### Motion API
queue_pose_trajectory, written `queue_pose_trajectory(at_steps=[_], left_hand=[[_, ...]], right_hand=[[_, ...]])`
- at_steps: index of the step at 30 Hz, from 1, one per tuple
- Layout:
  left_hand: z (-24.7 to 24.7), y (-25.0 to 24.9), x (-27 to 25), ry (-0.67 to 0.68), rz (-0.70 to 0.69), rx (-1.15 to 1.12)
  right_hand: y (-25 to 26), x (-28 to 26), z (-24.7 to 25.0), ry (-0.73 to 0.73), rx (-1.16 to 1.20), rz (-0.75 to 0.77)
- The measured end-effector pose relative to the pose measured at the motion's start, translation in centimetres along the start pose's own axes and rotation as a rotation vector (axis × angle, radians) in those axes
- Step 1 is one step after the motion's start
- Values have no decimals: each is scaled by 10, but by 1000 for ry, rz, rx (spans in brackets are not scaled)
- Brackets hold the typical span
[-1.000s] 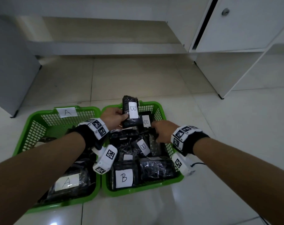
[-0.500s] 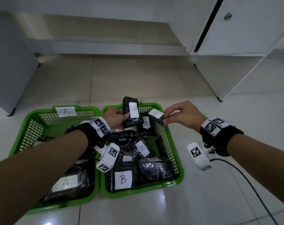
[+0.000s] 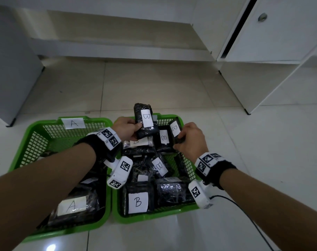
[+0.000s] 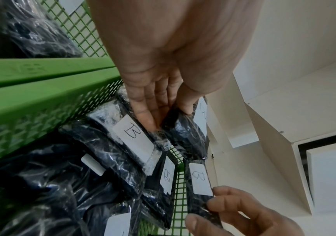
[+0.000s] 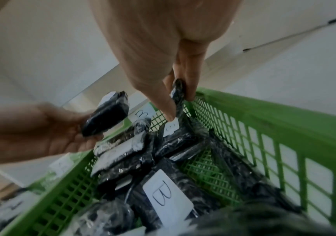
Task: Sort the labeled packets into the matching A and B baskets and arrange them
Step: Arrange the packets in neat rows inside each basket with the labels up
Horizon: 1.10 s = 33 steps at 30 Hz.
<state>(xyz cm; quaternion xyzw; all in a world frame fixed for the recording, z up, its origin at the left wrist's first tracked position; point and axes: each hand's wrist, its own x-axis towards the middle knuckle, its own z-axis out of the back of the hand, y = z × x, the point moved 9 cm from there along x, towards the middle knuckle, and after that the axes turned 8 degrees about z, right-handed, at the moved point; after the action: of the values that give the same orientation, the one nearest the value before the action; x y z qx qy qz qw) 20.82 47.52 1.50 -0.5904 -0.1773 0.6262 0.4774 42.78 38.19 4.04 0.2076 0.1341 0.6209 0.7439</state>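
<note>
Two green baskets stand side by side on the floor: basket A (image 3: 36, 127) on the left, basket B (image 3: 179, 122) on the right. Both hold black plastic-wrapped packets with white labels. My left hand (image 3: 126, 128) grips a thick B packet (image 3: 145, 122) upright above the far end of basket B. My right hand (image 3: 189, 140) pinches a thin flat B packet (image 3: 174, 131) between thumb and fingers, tilted, over the far right corner of basket B. In the right wrist view the thin packet (image 5: 178, 94) sits edge-on between thumb and fingers. Another B packet (image 3: 164, 137) lies under both hands.
Several B packets (image 3: 137, 201) fill basket B; an A packet (image 3: 71, 205) lies in the near end of basket A. A white cabinet (image 3: 262, 69) stands at the right, a grey unit (image 3: 12, 78) at the left. A black cable (image 3: 244, 214) trails from my right wrist.
My right hand, which had lifted the thin B packet out past the basket's right rim, has come back over basket B with it. The left hand holds its packet in the same spot.
</note>
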Motion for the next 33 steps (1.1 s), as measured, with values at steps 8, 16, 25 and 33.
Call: queue_pose_trajectory(at_steps=[8,16,25,33], left_hand=[[-3,8,1,19,34,-10],[-3,8,0,15,29,25],[1,17,5,-52,6,170],[1,16,3,-50,3,204]], right_hand=[[27,7,-32,245,-487,257],[30,9,-41,401,-872,353],[35,9,-41,418,-884,454],[20,12,-21,290,-515,428]])
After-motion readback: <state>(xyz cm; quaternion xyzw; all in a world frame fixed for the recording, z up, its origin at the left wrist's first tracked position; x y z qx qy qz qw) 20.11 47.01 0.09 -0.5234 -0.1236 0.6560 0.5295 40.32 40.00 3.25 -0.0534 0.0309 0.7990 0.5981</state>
